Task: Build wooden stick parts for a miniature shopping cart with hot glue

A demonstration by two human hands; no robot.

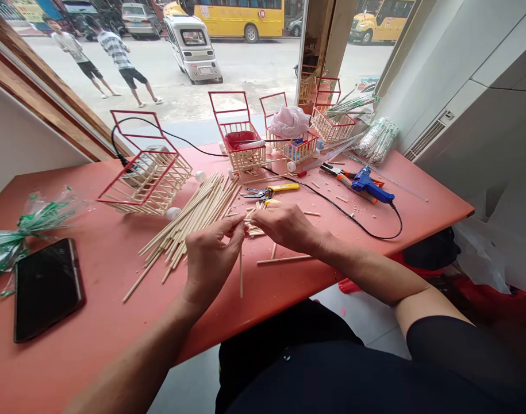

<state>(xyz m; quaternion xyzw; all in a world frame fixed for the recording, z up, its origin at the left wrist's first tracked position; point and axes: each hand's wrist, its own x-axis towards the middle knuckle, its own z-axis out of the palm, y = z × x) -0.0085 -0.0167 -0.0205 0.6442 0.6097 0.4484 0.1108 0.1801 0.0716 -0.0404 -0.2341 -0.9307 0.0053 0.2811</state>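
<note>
My left hand (213,253) is closed in a pinch at the near end of the stick pile. A thin wooden stick (241,276) runs down from its thumb toward the table's front edge. My right hand (288,227) is also pinched, its fingertips almost meeting those of the left; what lies between them is too small to make out. Short cut sticks (256,231) lie partly hidden under the right hand. Just beyond are yellow-handled wire strippers (280,188). To the left spreads a pile of long wooden sticks (198,215).
Small stick-built carts with red trim, a near one (146,178) and a middle one (241,138) among them, stand toward the window. A blue glue gun (368,185), its cord looping across the red table (129,328), rests beside pliers (336,171). A phone (49,287) lies left.
</note>
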